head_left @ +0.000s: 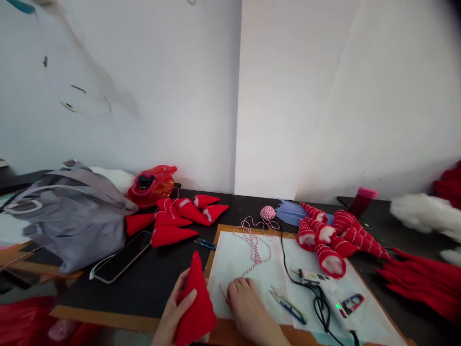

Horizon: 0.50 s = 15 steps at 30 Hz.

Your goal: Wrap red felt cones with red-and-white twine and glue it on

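My left hand (179, 300) is wrapped round a red felt cone (196, 307), held with its tip up at the table's front edge. Just to its right, my right hand (243, 298) rests low over the white paper (223, 259), fingers curled together on red-and-white twine (255, 250). A short end of the twine sticks out left of those fingers. From the hand the strand runs back in loose loops to a twine ball (267, 213). Thread snips (288, 305) lie right of my right hand.
Plain red cones (175, 235) lie left, beside a phone (124, 257) and a grey bag (79, 216). Twine-wrapped cones (329, 262) are heaped right. A corded glue-pen-like tool (317, 277) and power strip (338, 305) lie in front of them. White stuffing (425, 211) sits far right.
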Tool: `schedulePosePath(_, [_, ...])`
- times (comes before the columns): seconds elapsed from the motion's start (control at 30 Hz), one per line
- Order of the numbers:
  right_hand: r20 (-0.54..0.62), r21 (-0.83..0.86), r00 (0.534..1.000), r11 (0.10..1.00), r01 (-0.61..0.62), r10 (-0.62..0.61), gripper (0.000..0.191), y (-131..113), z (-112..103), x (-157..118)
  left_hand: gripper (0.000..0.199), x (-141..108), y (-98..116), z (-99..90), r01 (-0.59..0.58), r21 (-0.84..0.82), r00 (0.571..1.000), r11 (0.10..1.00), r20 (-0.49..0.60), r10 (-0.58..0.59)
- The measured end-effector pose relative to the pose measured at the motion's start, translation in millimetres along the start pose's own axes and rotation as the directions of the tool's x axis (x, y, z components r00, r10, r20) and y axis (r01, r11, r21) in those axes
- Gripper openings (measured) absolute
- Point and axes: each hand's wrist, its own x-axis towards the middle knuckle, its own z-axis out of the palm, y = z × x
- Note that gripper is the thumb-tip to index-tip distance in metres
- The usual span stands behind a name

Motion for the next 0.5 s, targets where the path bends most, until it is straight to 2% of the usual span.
schedulePosePath(0.1, [0.008, 0.109, 0.999, 0.993, 0.036, -0.037, 0.018, 4.5, -35.4, -18.5, 0.080, 2.5, -5.7, 4.4, 0.002, 0.119, 0.999, 0.993, 0.052, -0.008])
schedulePosePath(0.2, [-0.032, 0.293, 0.991, 0.946, 0.137, -0.134, 0.023, 6.7, -86.5, -35.8, 0.070, 4.7, -18.6, 10.5, -0.056, 0.223, 0.992, 0.973, 0.120, 0.030])
schedulePosePath(0.27, [-0.049, 0.343, 0.986, 0.924, 0.167, -0.160, 0.027, 8.2, -119.5, -42.9, 0.066, 3.2, -26.0, 17.4, -0.110, 0.278, 0.982, 0.954, 0.181, 0.061])
schedulePosePath(0.37, [-0.062, 0.318, 0.980, 0.927, 0.198, -0.188, 0.027, 12.7, -154.8, -44.9, 0.062, -3.2, -30.3, 31.4, -0.171, 0.333, 0.950, 0.927, 0.306, 0.066])
schedulePosePath(0.5, [-0.049, 0.172, 0.969, 0.954, 0.245, -0.241, 0.023, 20.6, -173.4, -33.7, 0.060, -12.5, -27.3, 47.2, -0.242, 0.376, 0.874, 0.895, 0.484, 0.033])
